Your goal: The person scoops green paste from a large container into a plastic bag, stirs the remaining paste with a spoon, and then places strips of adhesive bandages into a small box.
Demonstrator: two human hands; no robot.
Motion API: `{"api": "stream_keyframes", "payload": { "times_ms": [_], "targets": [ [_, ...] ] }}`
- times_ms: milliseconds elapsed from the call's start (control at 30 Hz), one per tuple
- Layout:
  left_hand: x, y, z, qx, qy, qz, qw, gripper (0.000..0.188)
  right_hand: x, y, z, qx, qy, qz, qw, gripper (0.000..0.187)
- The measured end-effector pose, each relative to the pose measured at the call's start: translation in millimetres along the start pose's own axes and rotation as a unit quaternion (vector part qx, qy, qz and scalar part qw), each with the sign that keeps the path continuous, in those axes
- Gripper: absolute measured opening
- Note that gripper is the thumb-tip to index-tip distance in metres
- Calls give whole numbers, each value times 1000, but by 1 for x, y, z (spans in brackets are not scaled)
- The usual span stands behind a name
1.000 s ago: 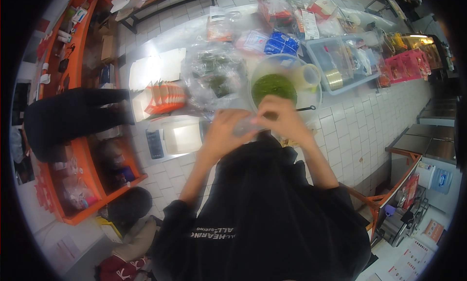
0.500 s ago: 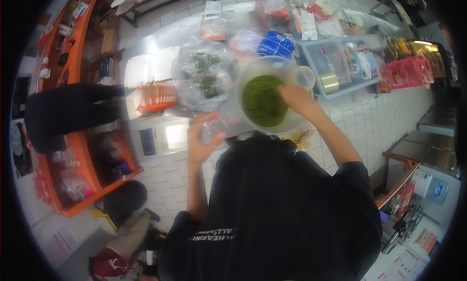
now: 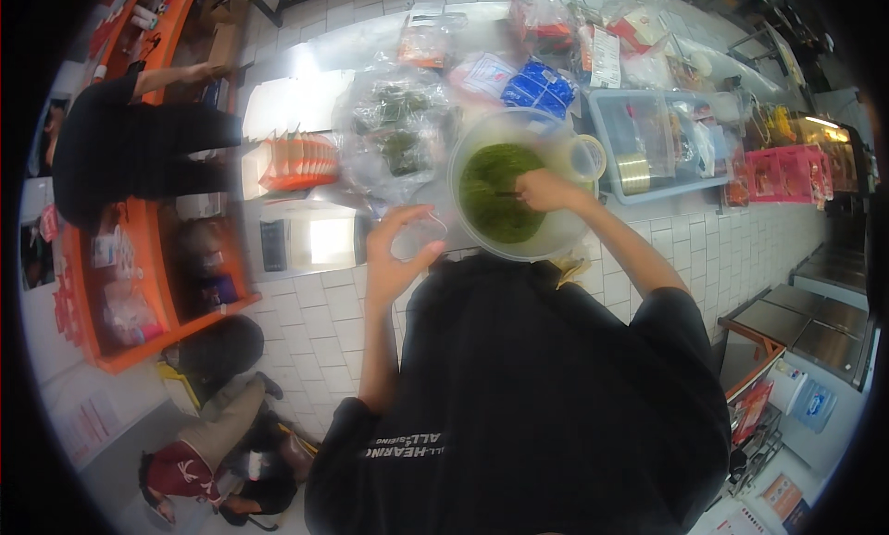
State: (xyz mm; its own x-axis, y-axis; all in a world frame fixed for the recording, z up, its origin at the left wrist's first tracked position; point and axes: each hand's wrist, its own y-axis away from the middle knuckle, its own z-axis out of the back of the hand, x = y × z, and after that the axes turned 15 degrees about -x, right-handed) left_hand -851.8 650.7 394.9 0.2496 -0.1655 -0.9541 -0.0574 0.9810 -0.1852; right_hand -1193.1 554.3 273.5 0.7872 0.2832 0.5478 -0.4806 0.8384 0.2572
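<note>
While the person's right hand (image 3: 546, 191) reaches down inside a big translucent tub (image 3: 562, 228), the green mass (image 3: 500, 202) in it lies just under the fingers. The tub stands at the near edge of a white table (image 3: 343, 52), close in front of the person. The right hand's fingers are curled closed around a thin dark utensil (image 3: 506, 194) that points left over the green; its far end is too unclear to make out.

Just left of the tub, the left hand (image 3: 396, 250) is bent into a wide curve, thumb and fingers set around a small clear cup (image 3: 421, 236). At the tub's right side is a round pale container (image 3: 588, 155); whether inside or beside the tub, I cannot tell.

Farther left lie clear bags (image 3: 396, 118) with green contents, then a row of orange-and-white cartons (image 3: 298, 161), with a white device (image 3: 298, 237) nearer. Beyond the tub sits a blue packet (image 3: 539, 89); to the right, a light-blue bin (image 3: 602, 132) and a pink basket (image 3: 787, 176).

At the far left a person in black (image 3: 102, 155) bends by an orange shelf (image 3: 185, 331); near left is another in a maroon top (image 3: 185, 470).
</note>
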Motion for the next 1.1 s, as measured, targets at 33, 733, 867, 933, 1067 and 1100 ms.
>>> {"api": "stream_keyframes", "payload": {
  "times_ms": [33,733,867,933,1067,1100],
  "targets": [
    [-1,1,1,-3,-1,7,1000,52,2,1,14,-3,-30,13,999,21],
    [-16,-48,-31,78,-29,-110,990,51,41,80,117,-29,-268,-102,957,21],
    [-12,-57,-49,80,-60,-169,981,52,46,89,119,-56,-270,-105,955,21],
    [-16,-60,-54,81,-94,-187,974,52,49,91,119,-73,-266,-89,957,21],
    [-17,-67,-66,93,-143,-212,962,52,49,95,117,-106,-271,-96,952,22],
    [-17,-68,-69,97,-152,-213,960,52,48,96,115,-120,-274,-87,950,22]
  ]
}}
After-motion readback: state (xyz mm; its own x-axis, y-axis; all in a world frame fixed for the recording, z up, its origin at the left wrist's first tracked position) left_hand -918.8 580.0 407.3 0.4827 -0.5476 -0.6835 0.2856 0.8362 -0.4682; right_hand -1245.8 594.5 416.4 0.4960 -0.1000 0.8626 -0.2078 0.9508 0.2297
